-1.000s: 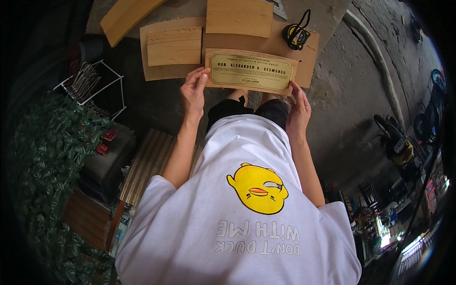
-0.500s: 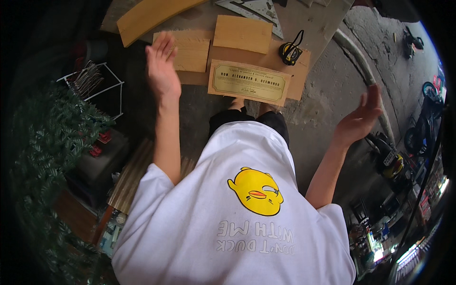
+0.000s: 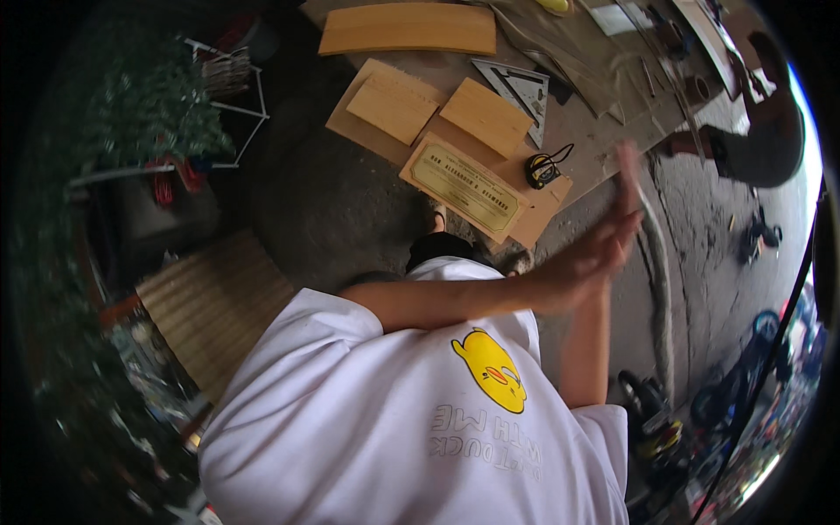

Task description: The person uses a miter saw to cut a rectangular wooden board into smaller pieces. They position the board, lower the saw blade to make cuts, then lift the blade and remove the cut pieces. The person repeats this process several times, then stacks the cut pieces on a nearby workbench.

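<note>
The wooden plaque point(image 3: 464, 186) lies flat on a cardboard sheet point(image 3: 538, 206) on the floor, beside a yellow tape measure point(image 3: 542, 170). My left hand point(image 3: 588, 262) and right hand point(image 3: 623, 188) meet palm to palm above it, blurred, fingers released and grasping nothing.

The hands point(image 3: 604, 249) meet in the air over bare concrete floor point(image 3: 350, 210), with open room on every side of them. Ahead, the plaque point(image 3: 464, 185) lies flat on a board with two wood blocks point(image 3: 394, 107) beside it, a tape measure point(image 3: 542, 170) just right of it and a metal square point(image 3: 518, 87) behind, so that patch is crowded. A hose point(image 3: 658, 262) crosses the floor at right, and a slatted panel point(image 3: 214, 306) lies at left.
</note>
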